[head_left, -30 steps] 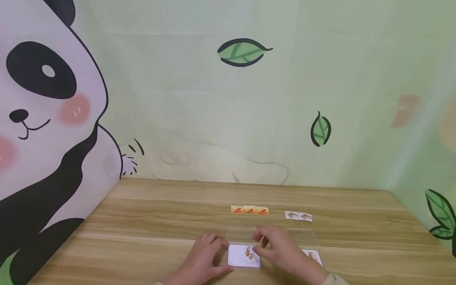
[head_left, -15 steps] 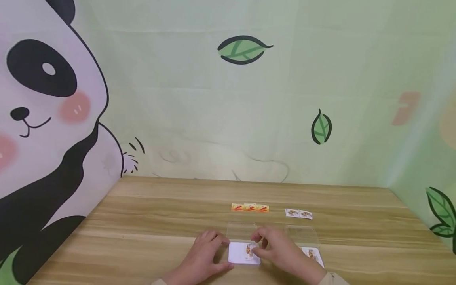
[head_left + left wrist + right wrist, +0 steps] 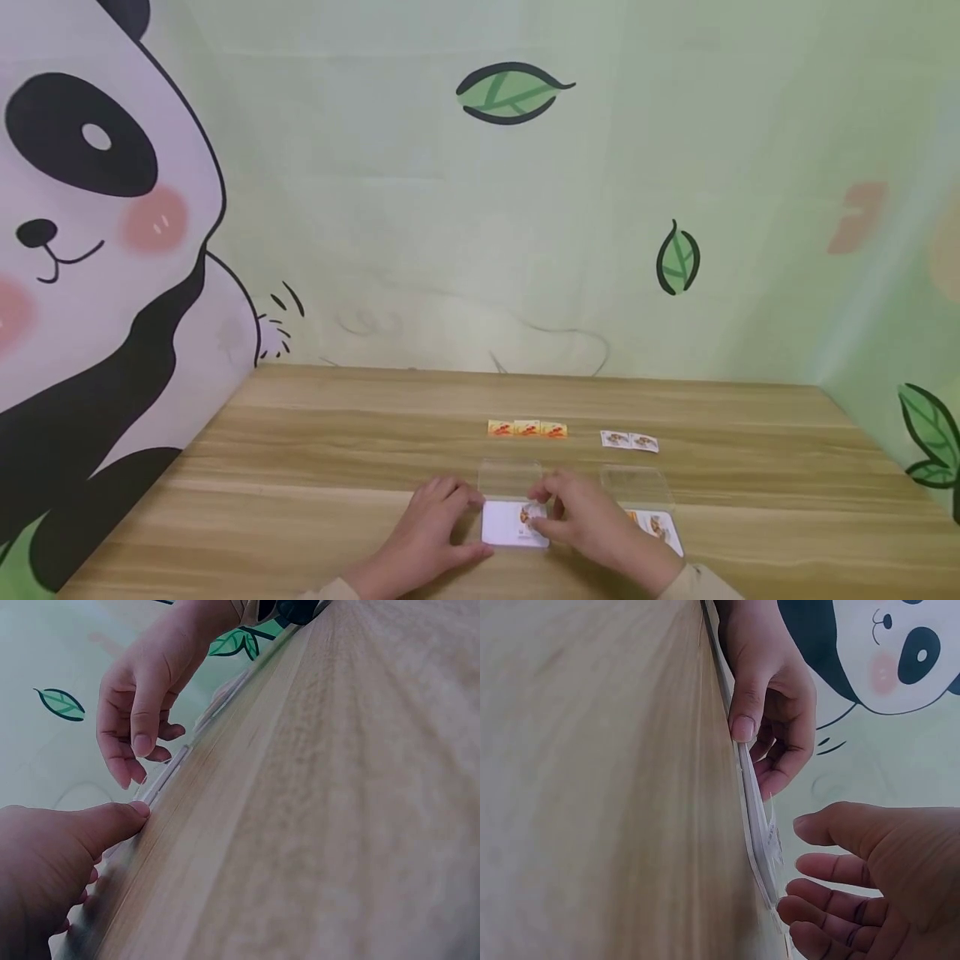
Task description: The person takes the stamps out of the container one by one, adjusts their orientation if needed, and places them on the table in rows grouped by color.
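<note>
In the head view a shallow white flip-lid case lies on the table, its clear lid folded back. My left hand grips the case's left end, thumb at the near corner and fingertips at the far one. A small white picture card lies at the right end of the case. Over that end is my right hand, its thumb tip by the card. In the right wrist view the card stands slightly raised, and the right thumb and fingers are spread with nothing visible between them.
A second white case with picture cards sits to the right, partly behind the right wrist, its clear lid open. Farther back are a row of orange-yellow cards and two white picture cards. A printed cloth stands behind the table.
The head view has tilted down a little, so everything sits slightly differently in frame. Both hands keep nearly the same places; the right thumb and the card have barely shifted.
</note>
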The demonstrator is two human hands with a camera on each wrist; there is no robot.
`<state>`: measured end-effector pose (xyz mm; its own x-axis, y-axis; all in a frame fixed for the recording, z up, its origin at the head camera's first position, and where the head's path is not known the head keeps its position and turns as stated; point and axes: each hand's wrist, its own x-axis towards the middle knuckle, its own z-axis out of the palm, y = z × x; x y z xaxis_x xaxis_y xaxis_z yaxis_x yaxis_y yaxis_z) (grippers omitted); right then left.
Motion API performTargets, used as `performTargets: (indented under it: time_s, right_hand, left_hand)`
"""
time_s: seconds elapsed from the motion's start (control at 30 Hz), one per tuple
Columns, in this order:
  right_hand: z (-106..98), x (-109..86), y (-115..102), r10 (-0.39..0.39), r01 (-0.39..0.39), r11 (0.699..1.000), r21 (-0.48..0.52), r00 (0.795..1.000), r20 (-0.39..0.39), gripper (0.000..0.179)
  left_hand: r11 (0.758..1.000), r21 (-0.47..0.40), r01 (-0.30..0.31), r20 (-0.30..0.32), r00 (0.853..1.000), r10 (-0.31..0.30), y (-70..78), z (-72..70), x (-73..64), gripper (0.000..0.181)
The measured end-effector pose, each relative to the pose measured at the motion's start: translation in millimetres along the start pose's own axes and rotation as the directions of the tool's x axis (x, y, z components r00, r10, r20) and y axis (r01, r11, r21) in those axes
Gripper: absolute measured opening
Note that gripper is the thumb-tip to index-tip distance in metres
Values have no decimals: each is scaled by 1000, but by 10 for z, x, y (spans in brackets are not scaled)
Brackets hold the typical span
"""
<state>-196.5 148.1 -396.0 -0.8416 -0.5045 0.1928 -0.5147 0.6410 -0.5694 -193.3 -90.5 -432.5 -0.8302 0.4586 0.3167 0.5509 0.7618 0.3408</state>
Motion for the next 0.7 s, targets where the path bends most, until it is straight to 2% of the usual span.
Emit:
performTargets:
  time_s: [0.7]
  right_hand:
    - [40, 8, 20, -16, 14, 997, -71, 1000, -17, 25]
  left_hand:
    - [1000, 6, 7, 16, 1000, -7, 1, -10, 8, 49]
